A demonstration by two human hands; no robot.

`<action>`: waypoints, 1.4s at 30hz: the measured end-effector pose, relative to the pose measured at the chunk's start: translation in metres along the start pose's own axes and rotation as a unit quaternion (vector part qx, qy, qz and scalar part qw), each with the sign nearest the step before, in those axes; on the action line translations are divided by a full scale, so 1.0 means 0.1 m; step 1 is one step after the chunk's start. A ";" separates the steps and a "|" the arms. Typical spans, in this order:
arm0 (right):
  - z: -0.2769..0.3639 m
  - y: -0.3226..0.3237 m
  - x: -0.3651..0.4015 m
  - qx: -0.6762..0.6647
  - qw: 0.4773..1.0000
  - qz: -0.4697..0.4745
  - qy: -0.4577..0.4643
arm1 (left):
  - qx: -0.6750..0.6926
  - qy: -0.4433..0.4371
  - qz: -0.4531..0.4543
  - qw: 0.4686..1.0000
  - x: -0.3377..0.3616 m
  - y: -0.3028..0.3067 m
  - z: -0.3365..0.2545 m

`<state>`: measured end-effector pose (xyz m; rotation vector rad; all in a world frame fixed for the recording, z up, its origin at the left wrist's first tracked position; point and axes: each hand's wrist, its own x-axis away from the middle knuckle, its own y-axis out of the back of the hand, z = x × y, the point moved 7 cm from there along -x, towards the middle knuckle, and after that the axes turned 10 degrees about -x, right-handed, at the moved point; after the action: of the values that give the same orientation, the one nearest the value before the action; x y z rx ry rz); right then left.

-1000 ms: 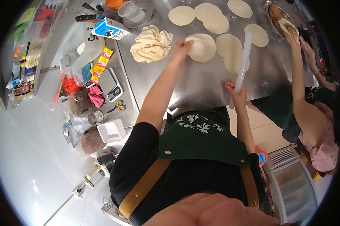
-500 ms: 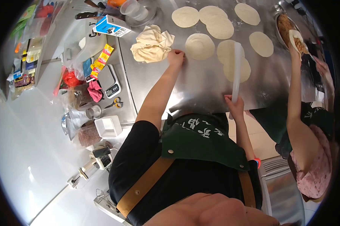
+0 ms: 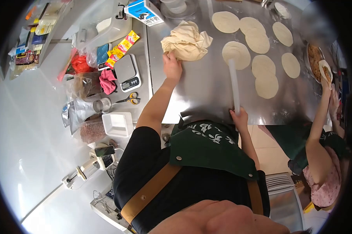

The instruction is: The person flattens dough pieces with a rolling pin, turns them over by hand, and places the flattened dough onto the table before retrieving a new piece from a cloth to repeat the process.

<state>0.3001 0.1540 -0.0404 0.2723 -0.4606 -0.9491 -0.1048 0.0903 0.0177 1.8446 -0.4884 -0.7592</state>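
Observation:
A crumpled cream cloth (image 3: 188, 41) lies heaped on the steel worktop. My left hand (image 3: 172, 67) is at its lower left edge, fingers curled onto the fabric; the fingertips are partly hidden by it. Around the near end of a long, whitish rolling pin (image 3: 234, 85), my right hand (image 3: 240, 117) is closed by the table's front edge. The pin's far end reaches over a round dough wrapper (image 3: 236, 55). Other flat dough rounds lie behind and to the right, among them an overlapping pair (image 3: 266, 86) and a single oval-looking one (image 3: 291, 65).
At right, a co-worker's hand (image 3: 326, 82) holds a wrapper with filling beside a bowl of brown filling (image 3: 315, 64). A milk carton (image 3: 144, 13), kitchen scale (image 3: 128, 74), scissors (image 3: 132, 98) and white tray (image 3: 118, 124) stand to my left.
My left hand has gone from the cloth's right side to its lower left edge. The rolling pin now tilts left, its tip over a different wrapper. The view has shifted.

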 end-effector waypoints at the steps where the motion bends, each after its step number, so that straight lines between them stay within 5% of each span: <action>1: 0.11 -0.06 0.01 0.032 0.999 0.001 0.015 | 0.010 0.010 -0.008 1.000 -0.06 0.02 0.07; 5: 0.27 -0.22 -0.03 0.174 0.984 -0.013 0.035 | -0.017 -0.060 -0.115 0.991 -0.40 0.09 0.29; 8: 0.34 -0.22 -0.01 0.211 0.976 -0.035 0.035 | 0.075 -0.100 -0.062 0.990 -0.77 0.17 0.04; 14: 0.41 -0.22 -0.05 0.233 0.969 -0.071 0.037 | 0.047 -0.064 0.135 0.988 -1.06 -0.35 0.08; 17: 0.42 -0.21 -0.06 0.241 0.968 -0.068 0.032 | 0.214 -0.097 0.014 0.972 -0.99 -0.33 0.21; 20: 0.36 -0.22 -0.06 0.250 0.967 -0.046 0.020 | 0.370 0.064 0.079 0.923 -1.07 -0.17 0.45; 23: 0.36 -0.21 -0.07 0.234 0.971 -0.040 0.021 | 0.591 0.227 0.050 0.772 -1.22 -0.07 0.76; 26: 0.32 -0.20 -0.06 0.221 0.974 -0.037 0.021 | 0.473 0.299 0.049 0.827 -1.31 -0.13 1.30; 28: 0.32 -0.20 -0.07 0.213 0.977 -0.028 0.019 | 0.156 0.150 -0.031 0.976 -1.20 0.06 1.11; 29: 0.30 -0.20 -0.09 0.207 0.977 -0.035 0.027 | -0.015 0.064 -0.071 0.995 -1.15 0.11 0.88; 31: 0.25 -0.20 -0.07 0.197 0.979 -0.044 0.037 | 0.091 -0.144 -0.031 0.985 -0.98 -0.09 0.25; 32: 0.25 -0.19 -0.05 0.185 0.981 -0.045 0.042 | 0.105 -0.182 0.011 0.978 -0.91 -0.13 -0.11; 38: 0.28 -0.19 -0.06 0.178 0.983 -0.043 0.031 | -0.034 -0.339 0.039 0.940 -0.85 -0.56 -1.35; 41: 0.28 -0.18 -0.09 0.185 0.982 -0.038 0.028 | -0.115 -0.287 0.134 0.941 -1.02 -0.75 -1.32; 42: 0.29 -0.18 -0.09 0.186 0.981 -0.039 0.027 | -0.065 -0.287 0.099 0.950 -1.07 -0.67 -1.27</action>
<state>0.2681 0.1506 -0.0253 0.6562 -0.5808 -0.9253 -0.0939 0.2693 0.0194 1.4073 -0.9561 -1.1609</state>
